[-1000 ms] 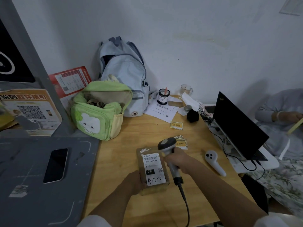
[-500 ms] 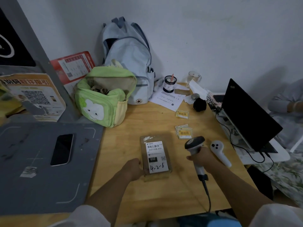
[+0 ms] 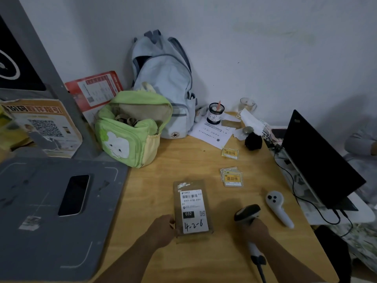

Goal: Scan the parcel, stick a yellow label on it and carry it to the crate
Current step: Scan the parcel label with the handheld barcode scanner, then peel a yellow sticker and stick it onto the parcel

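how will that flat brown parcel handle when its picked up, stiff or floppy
The parcel looks thin and flat with straight edges, so probably stiff and fairly light. Its glossy wrap may be slippery. Lying flat on the wooden table, it seems unlikely to tip or roll.

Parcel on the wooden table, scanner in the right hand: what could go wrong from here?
1. The right hand grips the scanner, so it may be awkward to peel a sticker from the yellow label stack.
2. The scanner's cable trails off the table's near edge and could snag.
3. The left hand touches only the parcel at its near left edge; a one-handed lift might slip.
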